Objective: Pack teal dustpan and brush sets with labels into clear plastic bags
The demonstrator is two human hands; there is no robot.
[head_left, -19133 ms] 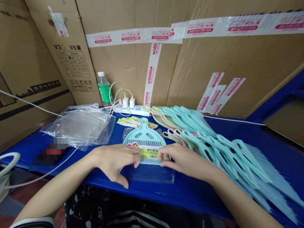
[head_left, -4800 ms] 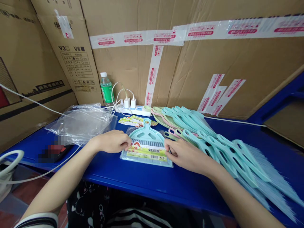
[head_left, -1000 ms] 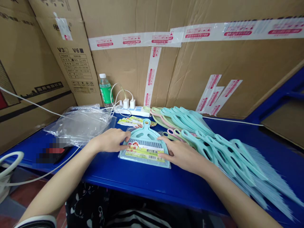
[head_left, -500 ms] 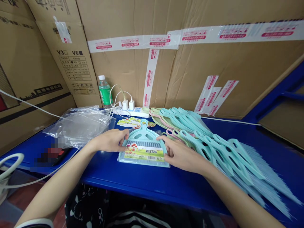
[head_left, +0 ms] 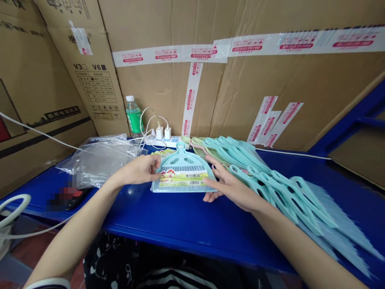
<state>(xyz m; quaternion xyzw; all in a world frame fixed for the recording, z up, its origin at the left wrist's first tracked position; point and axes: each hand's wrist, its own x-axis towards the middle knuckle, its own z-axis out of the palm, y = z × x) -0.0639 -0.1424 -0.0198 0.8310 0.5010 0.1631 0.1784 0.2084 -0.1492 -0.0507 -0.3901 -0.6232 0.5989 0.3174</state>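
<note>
A light-blue dustpan set point(head_left: 183, 160) in clear wrap is in front of me, its brush bristles showing behind a yellow-green printed label card point(head_left: 183, 178). My left hand point(head_left: 140, 168) pinches the dustpan's left edge between thumb and fingers. At the right edge, my right hand point(head_left: 224, 182) has its thumb over the front and some fingertips below the rim. Right of it lie several light-blue hand brushes point(head_left: 279, 192) with bristles toward me. Behind these, several dustpans point(head_left: 237, 152) in blue, green and pink are stacked.
Clear plastic bags point(head_left: 102, 158) lie at left on the blue table point(head_left: 180, 224), near a dark, partly blurred object point(head_left: 73, 198). A green-labelled bottle point(head_left: 134, 118) and a power strip point(head_left: 176, 141) with chargers stand against the cardboard wall point(head_left: 162, 92). More label cards point(head_left: 164, 152) lie behind the dustpan.
The wrapped dustpan has moved slightly away from me and looks tilted up, covering more of the label cards behind. My right hand's fingers have shifted round its right edge.
</note>
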